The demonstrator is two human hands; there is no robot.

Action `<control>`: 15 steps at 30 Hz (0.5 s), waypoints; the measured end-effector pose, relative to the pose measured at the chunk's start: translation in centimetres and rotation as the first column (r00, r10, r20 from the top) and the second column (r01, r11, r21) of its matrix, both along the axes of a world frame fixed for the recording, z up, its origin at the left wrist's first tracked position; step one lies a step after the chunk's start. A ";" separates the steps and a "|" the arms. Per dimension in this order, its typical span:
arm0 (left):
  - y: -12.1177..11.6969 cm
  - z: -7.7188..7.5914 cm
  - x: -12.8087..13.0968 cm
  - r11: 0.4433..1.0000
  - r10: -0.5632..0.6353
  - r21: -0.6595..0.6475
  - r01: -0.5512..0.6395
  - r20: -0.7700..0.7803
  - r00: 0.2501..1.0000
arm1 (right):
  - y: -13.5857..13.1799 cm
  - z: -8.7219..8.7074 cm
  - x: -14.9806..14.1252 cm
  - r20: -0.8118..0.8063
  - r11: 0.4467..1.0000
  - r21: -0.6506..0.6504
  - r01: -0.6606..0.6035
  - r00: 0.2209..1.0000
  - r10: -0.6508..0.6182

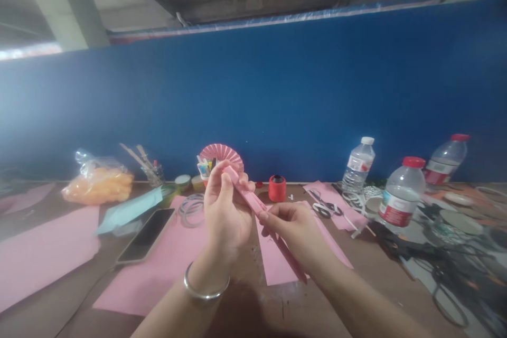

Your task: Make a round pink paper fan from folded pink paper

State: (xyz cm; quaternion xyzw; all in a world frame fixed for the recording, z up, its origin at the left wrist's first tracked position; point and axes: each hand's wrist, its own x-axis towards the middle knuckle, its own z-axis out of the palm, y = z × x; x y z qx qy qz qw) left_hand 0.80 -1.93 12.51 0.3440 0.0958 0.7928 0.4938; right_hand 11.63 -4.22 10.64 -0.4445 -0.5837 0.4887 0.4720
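Note:
Between my hands, above the table, is a narrow strip of folded pink paper (249, 196), tilted from upper left to lower right. My left hand (227, 208) pinches its upper end between thumb and fingers. Lower down, my right hand (295, 227) grips the strip, and its free end sticks out below the fingers. Beneath my hands lie flat pink paper sheets (279, 264). Behind my left hand stands a pleated pink paper fan (222, 152), partly hidden by the hand and a cup of pens (205, 169).
Left: a phone (148, 235), a blue face mask (132, 211), a clear tape roll (192, 211) and a bag of orange material (101, 185). Right: scissors (322, 208), a red spool (277, 188), plastic bottles (403, 193) and tangled black cords (439, 269). A blue partition (253, 90) stands behind.

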 end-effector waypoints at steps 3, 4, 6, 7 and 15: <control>0.0 0.0 -0.1 1.000 -0.004 -0.006 0.004 0.015 1.000 | 0.1 -0.3 -0.1 0.003 1.000 0.006 -0.007 1.000 0.007; 0.1 0.0 -0.1 1.000 -0.006 -0.009 0.006 0.022 1.000 | 0.2 -0.5 -0.1 0.004 1.000 0.007 -0.010 1.000 0.010; 0.1 0.1 -0.2 1.000 -0.009 -0.016 0.009 0.036 0.999 | 0.2 -0.7 -0.1 0.006 1.000 0.004 -0.016 1.000 0.016; 0.1 0.1 -0.3 1.000 -0.012 -0.019 0.013 0.043 0.999 | 0.3 -0.9 -0.2 0.008 1.000 0.002 -0.019 1.000 0.019; -0.2 0.5 -0.3 0.999 0.012 -0.046 -0.008 0.094 0.995 | 0.2 -1.2 -0.5 0.017 1.000 0.011 -0.020 1.000 0.019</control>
